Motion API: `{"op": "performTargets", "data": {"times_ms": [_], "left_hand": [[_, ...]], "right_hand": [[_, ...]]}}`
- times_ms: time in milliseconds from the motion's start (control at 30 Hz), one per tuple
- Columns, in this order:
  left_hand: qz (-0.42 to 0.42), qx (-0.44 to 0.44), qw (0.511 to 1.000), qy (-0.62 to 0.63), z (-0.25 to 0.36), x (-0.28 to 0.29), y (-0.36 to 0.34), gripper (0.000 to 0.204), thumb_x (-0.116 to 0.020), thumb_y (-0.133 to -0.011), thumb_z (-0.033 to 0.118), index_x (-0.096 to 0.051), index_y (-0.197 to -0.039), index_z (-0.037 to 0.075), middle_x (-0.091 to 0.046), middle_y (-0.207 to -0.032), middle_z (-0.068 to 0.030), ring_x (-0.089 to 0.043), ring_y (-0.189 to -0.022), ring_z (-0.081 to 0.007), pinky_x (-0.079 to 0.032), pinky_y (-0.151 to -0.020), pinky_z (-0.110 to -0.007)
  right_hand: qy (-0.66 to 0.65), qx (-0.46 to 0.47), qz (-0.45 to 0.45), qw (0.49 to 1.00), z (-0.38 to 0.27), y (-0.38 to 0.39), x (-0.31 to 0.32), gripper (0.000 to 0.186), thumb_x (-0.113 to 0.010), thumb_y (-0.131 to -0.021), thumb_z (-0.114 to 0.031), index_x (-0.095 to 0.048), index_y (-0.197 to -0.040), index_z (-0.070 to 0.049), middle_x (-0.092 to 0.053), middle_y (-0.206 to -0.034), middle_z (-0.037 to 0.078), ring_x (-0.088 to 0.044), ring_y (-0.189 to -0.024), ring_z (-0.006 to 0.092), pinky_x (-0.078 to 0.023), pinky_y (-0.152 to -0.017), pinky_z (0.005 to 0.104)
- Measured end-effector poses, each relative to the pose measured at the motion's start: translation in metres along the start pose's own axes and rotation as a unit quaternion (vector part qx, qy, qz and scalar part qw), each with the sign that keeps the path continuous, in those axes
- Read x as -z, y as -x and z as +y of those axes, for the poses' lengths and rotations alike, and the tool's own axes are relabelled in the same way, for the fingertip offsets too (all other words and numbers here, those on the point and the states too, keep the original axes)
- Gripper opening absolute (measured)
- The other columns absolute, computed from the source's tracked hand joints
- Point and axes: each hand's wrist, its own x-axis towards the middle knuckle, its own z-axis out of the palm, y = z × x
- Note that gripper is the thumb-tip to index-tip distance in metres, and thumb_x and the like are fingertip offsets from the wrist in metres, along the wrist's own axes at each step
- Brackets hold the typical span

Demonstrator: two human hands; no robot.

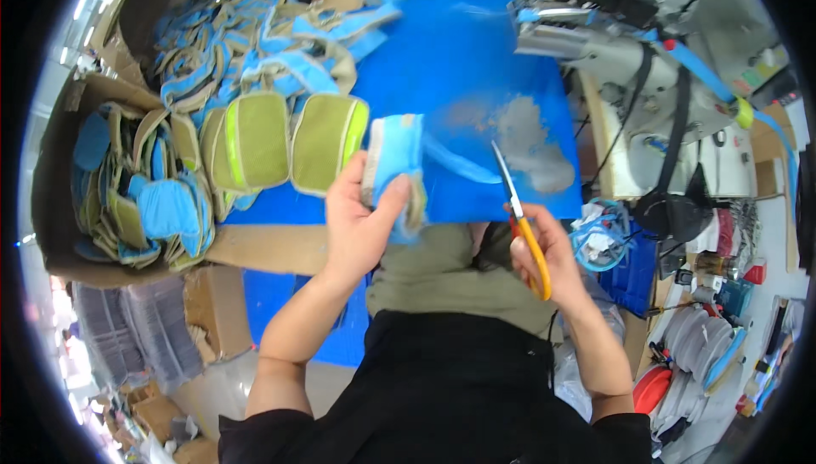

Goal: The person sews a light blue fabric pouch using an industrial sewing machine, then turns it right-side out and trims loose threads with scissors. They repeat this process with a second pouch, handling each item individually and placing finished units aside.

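Observation:
My left hand [353, 222] grips a blue-and-grey padded fabric piece [397, 151], thumb in front and fingers behind. A loose light-blue strip [463, 164] trails from that piece to the right across the blue table. In my right hand [551, 251] is a pair of scissors [534, 247] with orange-yellow handles. Their blades look close together and point up and slightly left, apart from the fabric piece. To the left of my left hand, olive-green padded pieces [330, 143] with bright yellow-green bands stand side by side.
A cardboard box [263, 247] at the left holds many blue and green sewn pieces. More blue-and-beige pieces [293, 69] are heaped at the back left. The blue table [459, 48] bears a grey worn patch. A sewing machine [612, 56] stands at the right, above a small blue basket [600, 251].

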Motion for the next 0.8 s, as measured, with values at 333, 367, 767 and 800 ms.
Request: {"op": "performTargets", "data": {"times_ms": [333, 367, 767, 800], "left_hand": [[-0.097, -0.261, 0.927, -0.252, 0.008, -0.053, -0.072, 0.041, -0.082, -0.082, 0.008, -0.066, -0.119, 0.004, -0.064, -0.131, -0.0133, -0.065, -0.116, -0.0275, -0.057, -0.091, -0.037], [-0.081, -0.251, 0.945, -0.194, 0.009, -0.059, -0.082, 0.04, -0.082, -0.083, 0.008, -0.066, -0.119, 0.004, -0.063, -0.133, -0.0135, -0.064, -0.119, -0.0265, -0.057, -0.094, -0.037], [-0.05, -0.193, 0.962, 0.188, -0.009, -0.135, -0.186, 0.019, -0.079, -0.087, 0.005, -0.068, -0.102, 0.0, -0.06, -0.136, -0.0201, -0.061, -0.123, -0.0242, -0.054, -0.1, -0.039], [-0.049, -0.195, 0.96, 0.193, -0.009, -0.135, -0.187, 0.016, -0.079, -0.087, 0.004, -0.069, -0.099, 0.0, -0.06, -0.135, -0.0201, -0.061, -0.122, -0.0238, -0.054, -0.1, -0.038]], "right_hand": [[-0.151, 0.053, -0.012, 0.987, -0.059, 0.047, 0.006, 0.063, -0.044, -0.11, -0.038, -0.023, -0.163, -0.012, -0.049, -0.063, 0.005, -0.045, -0.045, 0.0111, -0.039, -0.047, 0.0244], [-0.165, 0.051, -0.016, 0.985, -0.069, 0.048, 0.004, 0.063, -0.044, -0.11, -0.039, -0.023, -0.163, -0.013, -0.049, -0.062, 0.005, -0.044, -0.044, 0.0117, -0.039, -0.046, 0.0249], [-0.272, 0.008, -0.044, 0.961, -0.134, -0.012, 0.005, 0.057, -0.039, -0.112, -0.042, -0.026, -0.163, -0.02, -0.053, -0.066, 0.008, -0.042, -0.041, 0.0116, -0.038, -0.043, 0.0234], [-0.273, -0.001, -0.031, 0.962, -0.134, -0.016, 0.007, 0.057, -0.038, -0.112, -0.043, -0.025, -0.163, -0.021, -0.053, -0.067, 0.008, -0.041, -0.041, 0.0118, -0.037, -0.042, 0.0234]]}}
